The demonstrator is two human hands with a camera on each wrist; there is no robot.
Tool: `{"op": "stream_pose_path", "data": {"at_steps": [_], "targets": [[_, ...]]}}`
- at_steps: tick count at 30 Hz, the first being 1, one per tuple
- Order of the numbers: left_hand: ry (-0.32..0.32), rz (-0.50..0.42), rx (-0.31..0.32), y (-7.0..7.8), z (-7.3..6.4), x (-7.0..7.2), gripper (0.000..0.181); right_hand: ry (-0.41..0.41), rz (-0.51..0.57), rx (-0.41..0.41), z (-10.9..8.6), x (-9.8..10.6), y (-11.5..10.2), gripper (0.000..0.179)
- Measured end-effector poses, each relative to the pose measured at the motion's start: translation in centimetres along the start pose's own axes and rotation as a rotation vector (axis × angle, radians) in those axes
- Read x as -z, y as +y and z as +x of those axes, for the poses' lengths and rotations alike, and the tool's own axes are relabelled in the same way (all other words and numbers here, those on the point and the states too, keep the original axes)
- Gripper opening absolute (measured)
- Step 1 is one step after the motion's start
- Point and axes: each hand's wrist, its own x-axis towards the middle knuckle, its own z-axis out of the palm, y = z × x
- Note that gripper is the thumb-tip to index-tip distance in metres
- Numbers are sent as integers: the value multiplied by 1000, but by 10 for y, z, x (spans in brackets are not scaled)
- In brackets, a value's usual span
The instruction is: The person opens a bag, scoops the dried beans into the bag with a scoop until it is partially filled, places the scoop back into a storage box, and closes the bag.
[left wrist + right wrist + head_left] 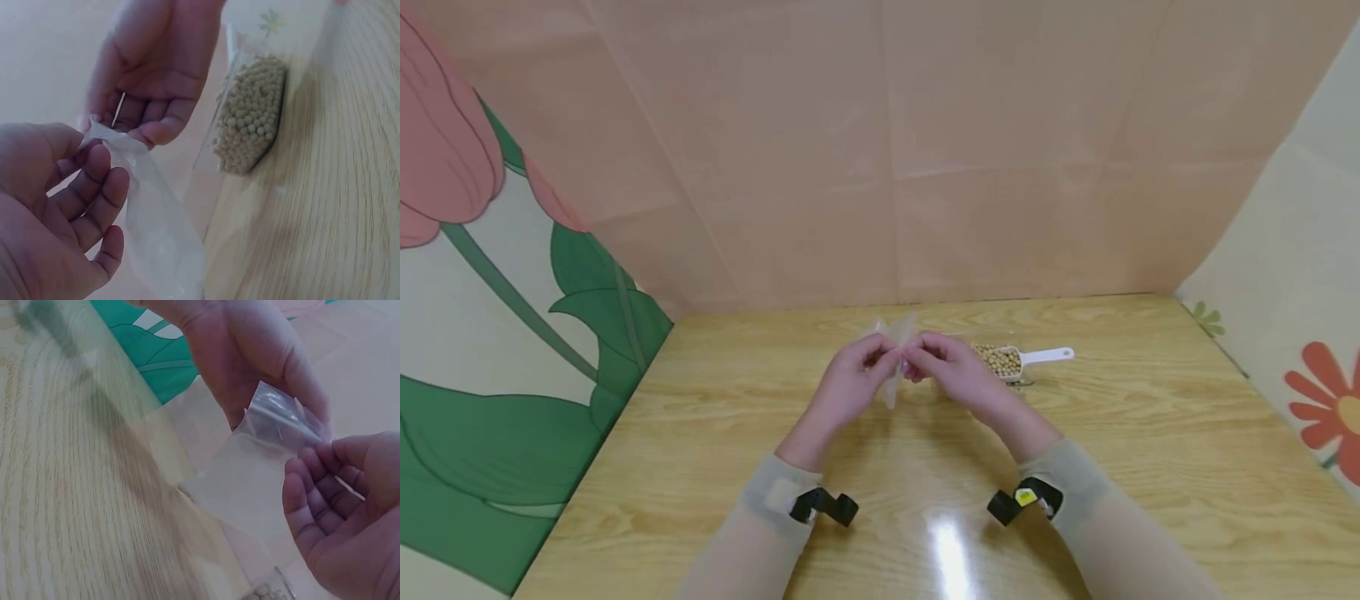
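Both hands meet over the table and hold a clear plastic bag (pixel 244 478) by its top edge. In the head view, my left hand (pixel 852 372) pinches the bag between thumb and fingers. My right hand (pixel 951 367) pinches the same edge from the other side, its fingertips close to the left ones. The bag's body hangs down thin and flat in the left wrist view. Right behind the right hand stands a clear container of round, pale yellow beans (pixel 249 115), partly hidden by that hand in the head view.
A white scoop handle (pixel 1048 355) sticks out to the right from the beans. The wooden table (pixel 1150 467) runs back to a pink backdrop (pixel 925 167). Flower-patterned panels (pixel 1318 392) stand at both sides.
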Motion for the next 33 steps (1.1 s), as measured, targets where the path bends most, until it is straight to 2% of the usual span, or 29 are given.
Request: {"op": "stream_pose_path", "data": {"at_steps": [7, 12, 27, 33], "targets": [[-3, -115, 40, 4, 0, 0, 19, -24, 45, 12, 0, 3, -2, 27], [-15, -183, 44, 5, 0, -1, 21, -52, 65, 18, -1, 4, -3, 29], [-28, -349, 78, 1, 1, -1, 22, -79, 125, 58, 2, 4, 4, 31], [-33, -374, 81, 0, 1, 0, 21, -81, 152, 60, 3, 2, 7, 30]]}}
